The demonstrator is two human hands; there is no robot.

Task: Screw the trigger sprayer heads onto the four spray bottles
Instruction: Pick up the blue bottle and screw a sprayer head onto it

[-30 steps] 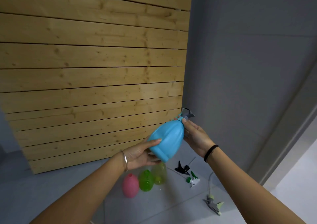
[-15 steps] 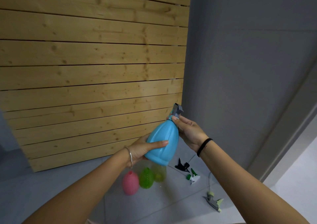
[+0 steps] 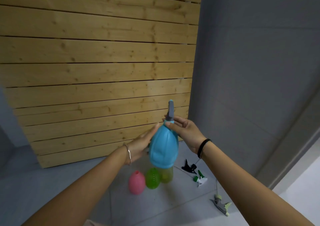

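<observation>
I hold a blue spray bottle [image 3: 164,149] upright in the air. My left hand [image 3: 141,143] lies against its left side with the fingers stretched along it. My right hand [image 3: 185,132] pinches the collar of the grey sprayer head [image 3: 170,112] sitting on the bottle's neck. Below on the floor stand a pink bottle [image 3: 136,182], a green bottle [image 3: 152,178] and a yellow-green bottle [image 3: 167,174], all without heads. Three loose sprayer heads lie to their right: a black one [image 3: 188,167], a green-and-white one [image 3: 200,178] and a grey-and-pale-green one [image 3: 221,206].
A wall of wooden planks [image 3: 97,73] rises behind the bottles. A grey wall [image 3: 251,70] meets it at the corner on the right. The floor [image 3: 52,182] is grey tile, with a lighter floor area [image 3: 303,191] at the far right.
The blue bottle has swung from tilted to upright and the sprayer head now points up. My left hand shifted from under the base to its left side.
</observation>
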